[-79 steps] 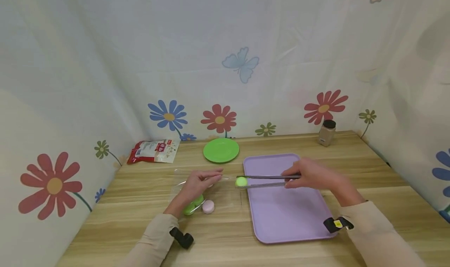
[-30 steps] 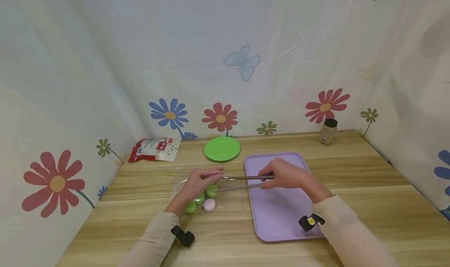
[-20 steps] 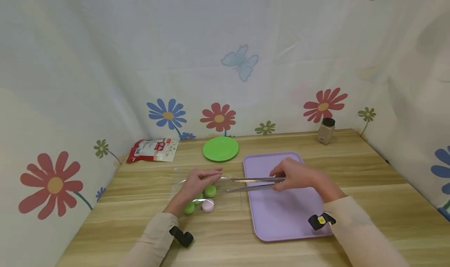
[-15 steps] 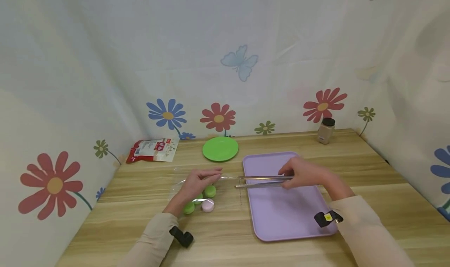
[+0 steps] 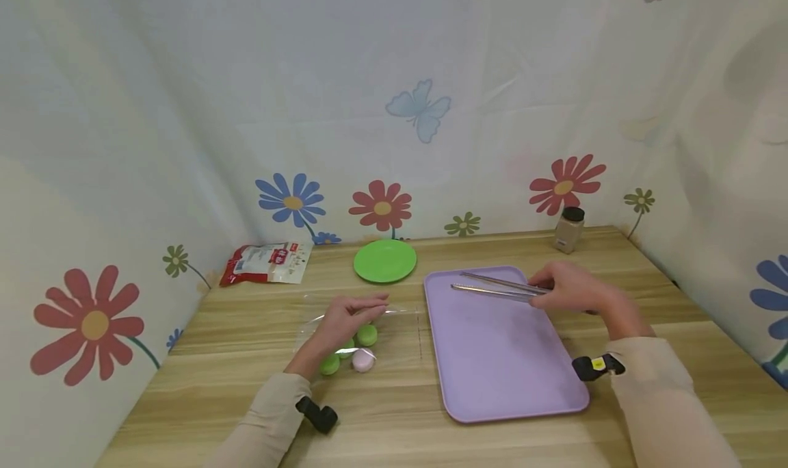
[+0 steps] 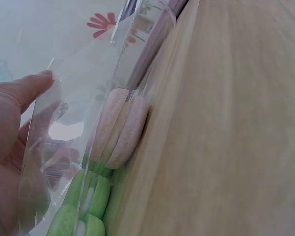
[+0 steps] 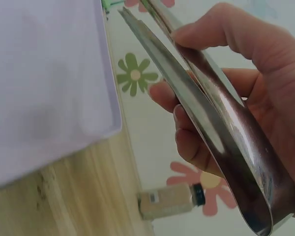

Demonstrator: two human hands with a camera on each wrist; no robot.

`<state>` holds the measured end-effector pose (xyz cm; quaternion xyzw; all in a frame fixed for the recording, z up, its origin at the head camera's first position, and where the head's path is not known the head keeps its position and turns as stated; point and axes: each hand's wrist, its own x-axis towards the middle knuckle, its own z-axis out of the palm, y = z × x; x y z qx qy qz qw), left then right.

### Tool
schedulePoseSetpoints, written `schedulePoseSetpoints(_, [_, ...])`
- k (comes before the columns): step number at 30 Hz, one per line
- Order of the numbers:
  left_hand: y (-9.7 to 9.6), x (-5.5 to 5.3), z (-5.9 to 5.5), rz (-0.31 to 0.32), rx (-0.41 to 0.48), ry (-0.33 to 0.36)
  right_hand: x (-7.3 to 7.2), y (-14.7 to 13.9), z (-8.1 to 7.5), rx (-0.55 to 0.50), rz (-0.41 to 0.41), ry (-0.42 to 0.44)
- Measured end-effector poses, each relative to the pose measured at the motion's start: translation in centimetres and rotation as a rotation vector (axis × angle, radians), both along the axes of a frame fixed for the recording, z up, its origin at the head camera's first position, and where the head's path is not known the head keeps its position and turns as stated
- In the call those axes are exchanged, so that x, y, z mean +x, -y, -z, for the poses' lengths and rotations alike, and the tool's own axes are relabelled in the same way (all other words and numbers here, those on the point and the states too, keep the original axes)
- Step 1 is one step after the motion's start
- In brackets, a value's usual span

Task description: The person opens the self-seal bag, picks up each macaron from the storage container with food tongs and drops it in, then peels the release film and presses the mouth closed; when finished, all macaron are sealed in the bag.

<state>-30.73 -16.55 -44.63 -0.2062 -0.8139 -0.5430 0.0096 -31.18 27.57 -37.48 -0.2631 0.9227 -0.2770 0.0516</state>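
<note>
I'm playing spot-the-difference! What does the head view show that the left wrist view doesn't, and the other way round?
Only the head view shows the green plate and the red-and-white packet.
Only the left wrist view shows pale filling in the green macarons.
Both show those macarons, the pink macaron, clear plastic, the left hand and the purple tray.

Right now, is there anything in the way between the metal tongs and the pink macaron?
Yes: the clear plastic packaging spreads between the metal tongs, over the purple tray, and the pink macaron. In the left wrist view, it crosses part of the macaron. I see nothing else blocking.
</note>
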Motion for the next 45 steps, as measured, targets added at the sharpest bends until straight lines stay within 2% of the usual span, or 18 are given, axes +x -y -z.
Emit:
schedulePoseSetpoints(5, [-0.4,1.4,-1.8,0.007,-0.004,-0.001,-0.4,-2.0,0.7,-0.006,0.117,-0.027])
schedulePoseSetpoints(8, [-0.5,1.9,-2.3,0.006,0.001,-0.007,-0.9,-3.0,1.2,0.007,0.177,-0.043])
schedulePoseSetpoints(9, [-0.5,1.9,-2.3,0.006,0.002,-0.007,-1.0,-3.4,1.4,0.011,0.195,-0.039])
schedulePoseSetpoints(13, [-0.1,1.0,-1.0,0.000,-0.005,0.010,-1.4,-4.3,2.3,0.040,0.253,-0.010])
schedulePoseSetpoints(16, [0.1,0.1,0.1,-0.002,-0.006,0.007,-1.6,-4.5,2.9,0.048,0.268,-0.012])
schedulePoseSetpoints(18, [0.2,0.0,0.3,-0.002,-0.002,0.003,-1.7,-4.5,3.2,0.044,0.272,-0.019])
schedulePoseSetpoints(25, [0.3,-0.2,0.4,0.008,0.001,-0.011,-1.7,-4.4,3.6,0.086,0.273,-0.032])
schedulePoseSetpoints(33, [0.3,-0.2,0.4,0.002,-0.007,-0.028,-1.7,-4.5,3.8,0.133,0.326,0.000])
schedulePoseSetpoints(39, [0.2,-0.2,0.4,0.003,-0.001,-0.017,-1.9,-4.8,4.3,0.166,0.357,0.037])
schedulePoseSetpoints(45, [0.3,-0.2,0.4,-0.008,-0.014,0.007,-1.4,-4.8,4.5,0.193,0.352,0.048])
